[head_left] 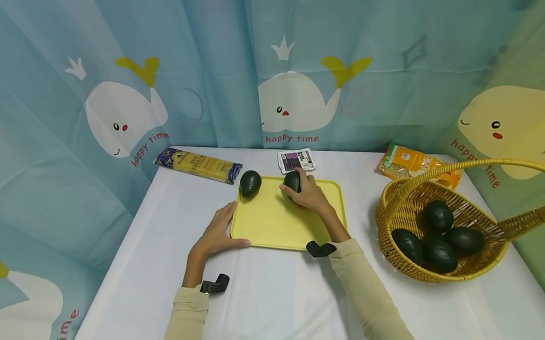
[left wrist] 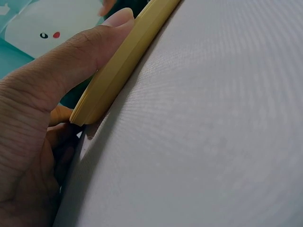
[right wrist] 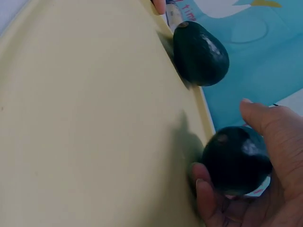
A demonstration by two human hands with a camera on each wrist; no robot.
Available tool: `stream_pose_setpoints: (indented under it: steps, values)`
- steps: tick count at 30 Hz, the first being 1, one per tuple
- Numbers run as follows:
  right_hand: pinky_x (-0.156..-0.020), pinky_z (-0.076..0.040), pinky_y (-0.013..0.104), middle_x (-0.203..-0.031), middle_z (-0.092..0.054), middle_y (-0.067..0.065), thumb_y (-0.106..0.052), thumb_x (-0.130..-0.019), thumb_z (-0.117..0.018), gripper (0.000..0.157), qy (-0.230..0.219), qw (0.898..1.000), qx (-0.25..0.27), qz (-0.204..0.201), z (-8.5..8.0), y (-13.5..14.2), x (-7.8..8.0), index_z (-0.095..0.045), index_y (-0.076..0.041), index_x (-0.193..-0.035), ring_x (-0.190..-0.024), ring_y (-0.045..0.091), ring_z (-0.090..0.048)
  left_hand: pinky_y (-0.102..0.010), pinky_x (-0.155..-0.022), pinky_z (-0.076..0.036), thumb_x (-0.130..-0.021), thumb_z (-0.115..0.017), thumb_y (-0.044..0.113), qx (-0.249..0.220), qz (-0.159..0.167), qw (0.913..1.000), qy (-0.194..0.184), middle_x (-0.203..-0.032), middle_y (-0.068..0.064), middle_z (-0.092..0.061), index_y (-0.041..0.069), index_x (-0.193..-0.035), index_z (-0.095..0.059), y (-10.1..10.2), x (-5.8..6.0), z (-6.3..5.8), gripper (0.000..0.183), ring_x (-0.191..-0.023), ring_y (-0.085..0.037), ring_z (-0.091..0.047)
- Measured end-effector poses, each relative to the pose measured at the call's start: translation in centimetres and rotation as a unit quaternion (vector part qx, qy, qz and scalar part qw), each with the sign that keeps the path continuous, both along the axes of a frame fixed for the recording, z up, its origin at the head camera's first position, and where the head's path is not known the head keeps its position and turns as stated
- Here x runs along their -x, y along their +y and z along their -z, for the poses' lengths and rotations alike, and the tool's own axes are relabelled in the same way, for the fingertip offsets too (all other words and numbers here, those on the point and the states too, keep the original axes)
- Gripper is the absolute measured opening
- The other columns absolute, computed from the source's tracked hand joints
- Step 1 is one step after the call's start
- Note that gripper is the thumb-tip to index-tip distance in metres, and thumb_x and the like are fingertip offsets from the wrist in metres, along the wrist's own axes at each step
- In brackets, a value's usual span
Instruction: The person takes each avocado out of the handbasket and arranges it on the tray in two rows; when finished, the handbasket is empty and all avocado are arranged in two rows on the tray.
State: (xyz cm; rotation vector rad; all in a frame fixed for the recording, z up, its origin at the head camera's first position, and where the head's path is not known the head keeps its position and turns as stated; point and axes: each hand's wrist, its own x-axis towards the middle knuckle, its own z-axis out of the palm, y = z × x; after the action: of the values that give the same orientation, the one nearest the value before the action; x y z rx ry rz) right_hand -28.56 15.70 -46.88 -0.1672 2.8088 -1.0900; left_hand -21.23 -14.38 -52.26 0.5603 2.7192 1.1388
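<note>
one dark avocado (head_left: 292,180) sits in the grasp of my right hand (head_left: 310,193), thumb on one side and fingers round the other, at the far edge of the yellow tray (head_left: 270,220); i cannot tell whether it touches the surface. my left hand (head_left: 215,235) grips the tray's near left corner, thumb along the front rim. the relation i judge to matter is sideways: the loose avocado (head_left: 250,184) lies left of the held one, at the far left corner, its long axis running mostly away from me, and the left fingertips are nearer to it. both fruits are glossy and egg-shaped. the tray looks smooth and shallow, with a low raised rim, on the white-clothed counter (head_left: 268,305). to the right of my right arm, a coarse woven basket (head_left: 387,236) with an arched handle holds four more avocados (head_left: 438,216).
</note>
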Motion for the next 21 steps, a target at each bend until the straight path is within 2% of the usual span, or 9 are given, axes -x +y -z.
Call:
stream_pose_setpoints:
  steps: [3, 6, 9, 12, 13, 15, 19, 21]
  values:
    - [-0.065, -0.057, 0.039, -0.139, -0.036, 0.031, -0.052, -0.092, -0.06, 0.085, -0.005, 1.0, 0.024, -0.012, -0.1, 0.2, 0.0, -0.018, -0.016, -0.156, -0.08, 0.037, -0.068, -0.058, -0.119, -0.021, -0.065, -0.084, 0.053, -0.001, -0.002, 1.0, -0.002, -0.163, -0.015, -0.017, 0.009, -0.158, -0.013, 0.0, 0.0, 0.0, 0.125, -0.15, -0.036, -0.015]
    - [-0.054, -0.058, 0.036, -0.137, -0.037, 0.034, -0.04, -0.093, -0.064, 0.081, -0.001, 0.997, 0.076, -0.023, 0.1, 0.3, 0.3, -0.022, -0.01, -0.154, -0.064, 0.035, -0.07, -0.058, -0.118, -0.021, -0.065, -0.084, 0.053, -0.002, -0.004, 1.0, -0.004, -0.163, -0.016, -0.017, 0.008, -0.158, -0.013, -0.1, 0.0, 0.0, 0.125, -0.15, -0.036, -0.015]
    - [-0.056, -0.058, 0.035, -0.134, -0.041, 0.035, -0.033, -0.092, -0.067, 0.078, 0.023, 0.994, 0.098, -0.032, 0.5, 0.2, 0.9, -0.026, -0.004, -0.152, -0.073, 0.037, -0.07, -0.057, -0.119, -0.021, -0.065, -0.084, 0.053, 0.0, -0.005, 1.0, -0.003, -0.163, -0.015, -0.018, 0.009, -0.158, -0.013, -0.2, 0.1, 0.0, 0.125, -0.15, -0.035, -0.015]
    - [-0.065, -0.059, 0.035, -0.131, -0.045, 0.033, -0.033, -0.09, -0.069, 0.078, 0.043, 0.994, 0.099, -0.029, 0.7, -0.1, 1.1, -0.029, -0.004, -0.151, -0.088, 0.039, -0.067, -0.058, -0.118, -0.022, -0.066, -0.084, 0.054, -0.001, -0.003, 1.0, -0.001, -0.163, -0.015, -0.018, 0.008, -0.158, -0.014, -0.1, 0.1, 0.0, 0.124, -0.15, -0.036, -0.015]
    - [-0.065, -0.059, 0.036, -0.131, -0.046, 0.033, -0.032, -0.091, -0.069, 0.078, 0.046, 0.993, 0.102, -0.03, 0.8, -0.1, 1.2, -0.028, -0.003, -0.151, -0.088, 0.04, -0.067, -0.058, -0.118, -0.022, -0.066, -0.084, 0.054, -0.001, -0.003, 1.0, -0.002, -0.163, -0.015, -0.017, 0.008, -0.158, -0.014, -0.1, 0.1, 0.0, 0.124, -0.15, -0.036, -0.015]
    - [-0.062, -0.059, 0.038, -0.128, -0.048, 0.034, -0.031, -0.091, -0.068, 0.079, 0.039, 0.992, 0.118, -0.033, 0.8, -0.2, 1.2, -0.026, -0.002, -0.151, -0.081, 0.041, -0.07, -0.059, -0.118, -0.022, -0.066, -0.084, 0.054, 0.0, -0.001, 1.0, -0.002, -0.163, -0.016, -0.017, 0.008, -0.158, -0.013, 0.0, 0.1, -0.1, 0.124, -0.15, -0.036, -0.015]
    - [-0.051, -0.058, 0.039, -0.124, -0.051, 0.036, -0.03, -0.093, -0.066, 0.08, 0.015, 0.988, 0.149, -0.038, 0.9, -0.1, 1.0, -0.02, -0.001, -0.153, -0.057, 0.032, -0.07, -0.059, -0.118, -0.022, -0.066, -0.083, 0.055, 0.004, 0.0, 1.0, -0.004, -0.163, -0.016, -0.017, 0.008, -0.158, -0.014, 0.1, 0.0, -0.1, 0.124, -0.15, -0.036, -0.015]
    - [-0.048, -0.057, 0.037, -0.121, -0.054, 0.035, -0.032, -0.094, -0.065, 0.081, 0.009, 0.988, 0.152, -0.037, 0.9, 0.0, 1.0, -0.019, -0.002, -0.153, -0.053, 0.026, -0.069, -0.059, -0.118, -0.022, -0.066, -0.083, 0.055, 0.006, -0.002, 1.0, -0.003, -0.163, -0.016, -0.018, 0.008, -0.157, -0.014, 0.1, -0.1, -0.1, 0.124, -0.15, -0.037, -0.015]
